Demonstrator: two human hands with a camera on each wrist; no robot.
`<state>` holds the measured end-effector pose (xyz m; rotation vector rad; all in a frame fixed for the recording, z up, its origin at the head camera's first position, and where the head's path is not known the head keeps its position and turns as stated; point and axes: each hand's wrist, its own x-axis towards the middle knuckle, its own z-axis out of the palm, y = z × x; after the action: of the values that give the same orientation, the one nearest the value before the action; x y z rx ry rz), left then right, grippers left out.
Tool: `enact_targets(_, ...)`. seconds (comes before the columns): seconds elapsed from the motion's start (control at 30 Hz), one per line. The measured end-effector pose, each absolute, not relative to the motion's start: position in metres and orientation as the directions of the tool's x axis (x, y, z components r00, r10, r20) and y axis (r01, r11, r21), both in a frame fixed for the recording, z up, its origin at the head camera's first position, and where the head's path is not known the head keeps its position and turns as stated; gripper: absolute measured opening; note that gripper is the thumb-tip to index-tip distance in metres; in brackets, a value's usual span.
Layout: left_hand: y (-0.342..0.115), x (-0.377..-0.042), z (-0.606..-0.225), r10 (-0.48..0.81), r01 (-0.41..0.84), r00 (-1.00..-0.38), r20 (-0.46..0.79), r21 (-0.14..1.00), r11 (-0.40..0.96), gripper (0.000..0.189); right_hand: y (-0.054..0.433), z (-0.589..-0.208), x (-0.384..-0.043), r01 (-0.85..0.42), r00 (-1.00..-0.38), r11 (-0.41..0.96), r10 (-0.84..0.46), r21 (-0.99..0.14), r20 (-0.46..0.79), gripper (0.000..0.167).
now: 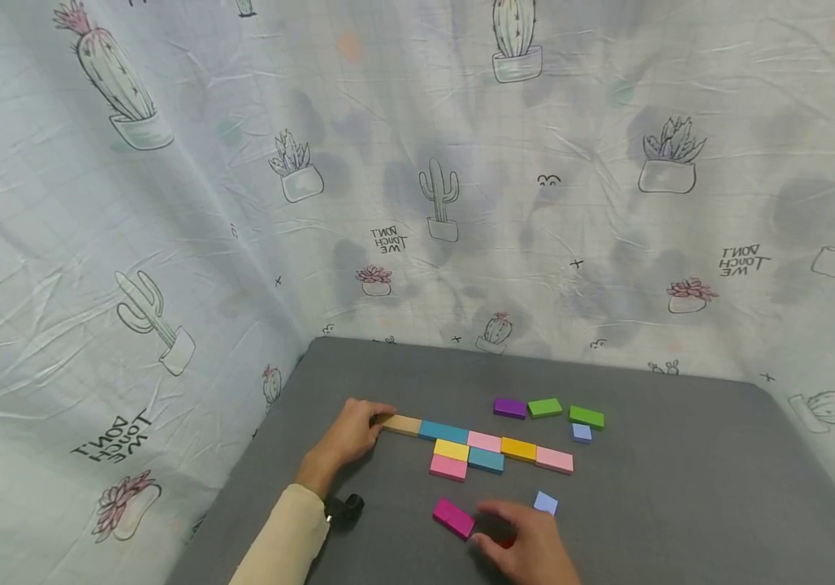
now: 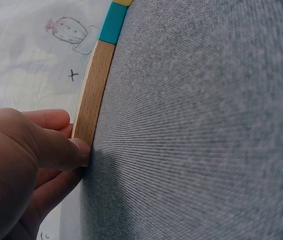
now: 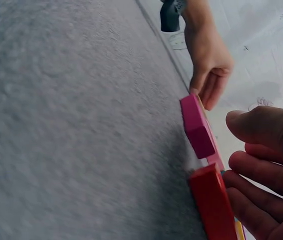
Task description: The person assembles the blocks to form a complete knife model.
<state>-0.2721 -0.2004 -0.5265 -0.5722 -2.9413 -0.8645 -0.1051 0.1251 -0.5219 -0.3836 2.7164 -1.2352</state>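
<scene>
My left hand (image 1: 353, 432) pinches the end of a plain wooden block (image 2: 92, 95) between thumb and fingers. That block (image 1: 403, 424) forms the left end of a row lying on the grey table. To its right follow a blue block (image 1: 443, 431), a pink one, an orange one and another pink one. Below the row sit a yellow block (image 1: 451, 449), a blue one and a pink one. My right hand (image 1: 530, 543) hovers with thumb and fingers apart, near a magenta block (image 1: 454, 518). In the right wrist view, a red block (image 3: 213, 202) lies beside its fingertips; the hand mostly hides it in the head view.
Behind the row lie a purple block (image 1: 510, 408), two green blocks (image 1: 545, 408) and a small light-blue block (image 1: 581, 434). Another light-blue block (image 1: 545, 503) lies just beyond my right hand. A cactus-print curtain (image 1: 461, 284) hangs around the grey tabletop (image 1: 681, 487).
</scene>
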Motion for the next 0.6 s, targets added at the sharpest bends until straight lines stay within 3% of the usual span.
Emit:
enact_targets(0.23,-0.2,-0.273,-0.527,0.339,0.352,-0.933,0.124,0.517,0.78,0.034,0.117,-0.527,-0.109,-0.19,-0.938,0.643,-0.342,-0.742,-0.057,0.039)
enact_targets(0.6,-0.2,-0.274,-0.529,0.345,0.363,-0.929,0.133,0.511,0.779,0.034,0.104,-0.528,-0.113,-0.236,-0.94,0.674,-0.341,-0.7,-0.011,0.036)
